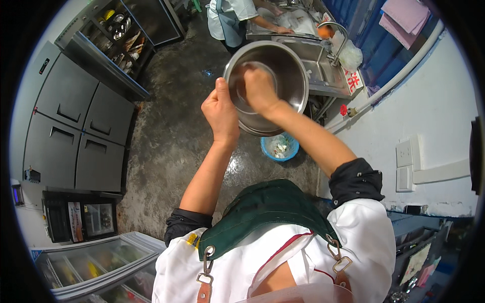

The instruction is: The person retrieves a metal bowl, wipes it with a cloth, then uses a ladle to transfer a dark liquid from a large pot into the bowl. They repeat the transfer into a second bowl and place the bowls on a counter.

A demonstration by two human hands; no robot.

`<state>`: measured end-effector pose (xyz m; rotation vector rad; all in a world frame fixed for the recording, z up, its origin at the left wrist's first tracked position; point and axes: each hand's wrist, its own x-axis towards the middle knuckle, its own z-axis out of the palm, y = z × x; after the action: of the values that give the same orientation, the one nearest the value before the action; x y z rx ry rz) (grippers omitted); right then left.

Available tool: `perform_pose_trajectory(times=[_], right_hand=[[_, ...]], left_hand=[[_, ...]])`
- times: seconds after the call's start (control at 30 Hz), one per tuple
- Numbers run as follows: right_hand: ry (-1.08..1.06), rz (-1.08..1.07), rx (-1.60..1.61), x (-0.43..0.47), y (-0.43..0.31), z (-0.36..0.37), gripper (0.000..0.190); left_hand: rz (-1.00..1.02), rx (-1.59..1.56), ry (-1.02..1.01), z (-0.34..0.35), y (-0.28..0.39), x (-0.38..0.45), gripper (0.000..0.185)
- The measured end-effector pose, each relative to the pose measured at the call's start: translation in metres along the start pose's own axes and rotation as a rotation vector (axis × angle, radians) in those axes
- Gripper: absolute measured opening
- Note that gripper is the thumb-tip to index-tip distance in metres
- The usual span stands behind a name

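Note:
A deep round stainless steel basin [290,89] is held up in front of me, tilted so that its inside faces me. My left hand [223,115] grips its left rim, thumb on top. Inside the basin is my right hand [261,89], curled and blurred, close to the left part of the inner wall. Blur hides its fingertips, so I cannot tell whether something small is in them. No food or liquid shows in the visible part of the basin.
A blue plastic waste basket [279,159] with a liner and scraps stands on the wet floor below. Behind the basin are a steel sink [322,72] with a faucet [335,57] and a co-worker's arm [267,24]. Steel refrigerators [81,125] line the left; a glass-topped chest freezer [102,261] sits lower left.

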<state>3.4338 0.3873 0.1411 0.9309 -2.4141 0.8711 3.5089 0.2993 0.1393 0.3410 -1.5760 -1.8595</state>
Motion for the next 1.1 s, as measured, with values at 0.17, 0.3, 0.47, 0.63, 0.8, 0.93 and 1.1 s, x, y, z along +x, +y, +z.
perform_pose_trajectory(times=[0.17,0.3,0.47,0.63,0.8,0.93,1.1], right_hand=[[-0.711,-0.023,0.698,-0.033,-0.001,-0.029,0.026],[0.121,-0.199,0.424,-0.018,-0.014,-0.034,0.037],[0.043,-0.557,0.061,-0.032,-0.041,-0.023,0.048],[0.151,-0.952,-0.23,-0.005,-0.014,-0.036,0.041],[0.088,-1.12,-0.371,0.022,-0.003,-0.05,0.03],[-0.025,-0.887,-0.405,0.04,0.023,-0.062,0.032],[-0.05,-0.249,-0.203,0.026,0.08,-0.05,0.028]], left_hand=[[-0.233,-0.158,0.123,-0.028,-0.01,0.016,0.05],[-0.371,-0.199,0.099,-0.037,-0.018,0.025,0.061],[-0.322,-0.319,0.05,-0.028,-0.012,0.021,0.076],[-0.243,-0.077,-0.05,-0.019,0.006,0.014,0.084],[-0.005,0.201,-0.093,-0.015,0.01,0.007,0.082],[0.042,0.203,-0.213,-0.016,0.01,0.008,0.073],[0.118,0.151,-0.121,-0.024,0.011,0.015,0.058]])
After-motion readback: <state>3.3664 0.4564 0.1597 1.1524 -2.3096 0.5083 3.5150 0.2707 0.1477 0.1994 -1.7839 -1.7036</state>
